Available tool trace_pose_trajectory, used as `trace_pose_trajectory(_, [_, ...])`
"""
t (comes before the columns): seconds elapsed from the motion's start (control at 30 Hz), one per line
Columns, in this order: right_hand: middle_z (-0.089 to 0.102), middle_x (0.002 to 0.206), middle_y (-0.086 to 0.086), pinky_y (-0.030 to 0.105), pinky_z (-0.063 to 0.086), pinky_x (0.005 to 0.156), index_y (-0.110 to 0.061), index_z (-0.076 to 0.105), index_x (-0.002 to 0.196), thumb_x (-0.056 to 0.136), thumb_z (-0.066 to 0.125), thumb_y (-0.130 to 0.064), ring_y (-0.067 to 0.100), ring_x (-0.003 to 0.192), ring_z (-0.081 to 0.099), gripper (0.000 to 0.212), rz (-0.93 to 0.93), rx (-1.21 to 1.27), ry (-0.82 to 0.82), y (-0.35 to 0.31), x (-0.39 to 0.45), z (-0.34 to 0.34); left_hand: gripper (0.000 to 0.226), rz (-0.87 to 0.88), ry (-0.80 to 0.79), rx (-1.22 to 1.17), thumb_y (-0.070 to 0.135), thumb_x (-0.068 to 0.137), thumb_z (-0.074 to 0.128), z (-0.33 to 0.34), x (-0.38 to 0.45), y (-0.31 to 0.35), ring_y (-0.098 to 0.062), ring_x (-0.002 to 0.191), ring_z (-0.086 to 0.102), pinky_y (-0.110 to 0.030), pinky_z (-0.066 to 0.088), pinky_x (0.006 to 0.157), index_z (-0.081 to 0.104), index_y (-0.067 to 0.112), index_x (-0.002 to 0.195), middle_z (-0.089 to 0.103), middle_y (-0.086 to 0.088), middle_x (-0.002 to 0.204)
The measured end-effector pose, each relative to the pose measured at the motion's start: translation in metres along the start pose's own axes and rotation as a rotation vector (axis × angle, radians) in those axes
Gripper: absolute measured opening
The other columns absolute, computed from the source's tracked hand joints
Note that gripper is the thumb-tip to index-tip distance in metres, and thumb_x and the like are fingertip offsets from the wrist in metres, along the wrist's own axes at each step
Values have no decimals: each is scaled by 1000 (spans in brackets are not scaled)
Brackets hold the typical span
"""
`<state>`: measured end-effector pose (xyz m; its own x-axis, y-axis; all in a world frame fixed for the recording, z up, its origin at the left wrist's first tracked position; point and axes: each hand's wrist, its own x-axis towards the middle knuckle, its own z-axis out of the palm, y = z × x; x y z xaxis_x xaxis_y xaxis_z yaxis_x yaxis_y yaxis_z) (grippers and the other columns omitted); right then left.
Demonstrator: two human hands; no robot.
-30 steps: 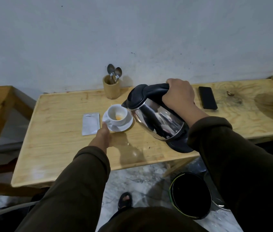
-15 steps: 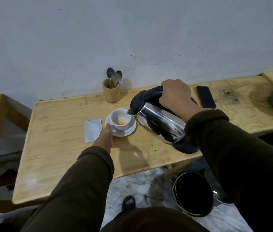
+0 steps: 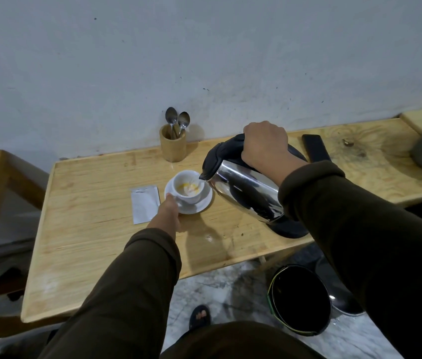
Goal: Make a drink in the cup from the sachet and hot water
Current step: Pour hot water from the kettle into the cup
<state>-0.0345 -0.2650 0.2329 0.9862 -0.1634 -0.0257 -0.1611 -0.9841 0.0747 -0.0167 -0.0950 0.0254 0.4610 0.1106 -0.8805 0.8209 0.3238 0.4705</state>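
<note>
Head view: shiny steel kettle (image 3: 246,193), white cup (image 3: 188,189)

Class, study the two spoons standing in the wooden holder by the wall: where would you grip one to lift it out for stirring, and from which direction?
Probably pinch a spoon by its bowl end from above: the spoons stand bowl-up, handles sunk inside the wooden holder, so only the bowls and upper stems are free. Lift straight up.

One view only: head cam, worn high, looks fwd and steeply down over both sleeves at the wooden table (image 3: 96,244) and the grey wall (image 3: 204,47) beyond. Wide-angle, edges bend. Right hand (image 3: 265,143) sits near centre-right, left hand (image 3: 167,215) just below centre; floor (image 3: 217,288) shows beneath them. No 2nd view to overlap.
</note>
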Motion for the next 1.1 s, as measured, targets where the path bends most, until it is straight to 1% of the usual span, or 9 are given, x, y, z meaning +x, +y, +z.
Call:
trace_pose_trajectory(0.3, [63,110,12,36,43,90,-9,57,112,89,54,-13,30,102,59,24,17,-8,-12,1,-2,-5,66,23,-6,-4,56,89,43,0,3,-2,-33,129,46,-58,34,110,36,17,142,47,-13,140])
trace_pose_trajectory(0.67, [63,111,13,37,43,93,-8,57,114,90,54,-14,30,105,59,25,29,-19,-16,-1,-1,-6,67,11,3,7,57,88,45,-1,4,-1,-31,126,48,-55,36,109,37,17,140,50,-13,137])
trace_pose_trajectory(0.77, [63,111,13,37,43,93,-8,57,114,91,54,-14,30,104,59,24,33,-26,-5,-2,-2,-7,65,18,1,18,55,90,43,1,1,-1,-31,129,46,-55,35,110,37,16,141,48,-12,139])
trace_pose_trajectory(0.9, [62,112,13,37,42,93,-9,57,115,91,53,-14,30,104,59,25,35,-18,-8,-4,-1,-9,66,12,1,17,55,89,46,0,0,0,-31,131,45,-55,33,112,36,15,142,48,-13,141])
trace_pose_trajectory(1.1, [63,110,13,37,42,92,-8,57,115,92,52,-14,29,103,59,24,27,-15,-9,-6,0,-10,64,11,4,10,52,91,45,2,-5,1,-32,132,44,-55,32,113,36,15,142,47,-14,141])
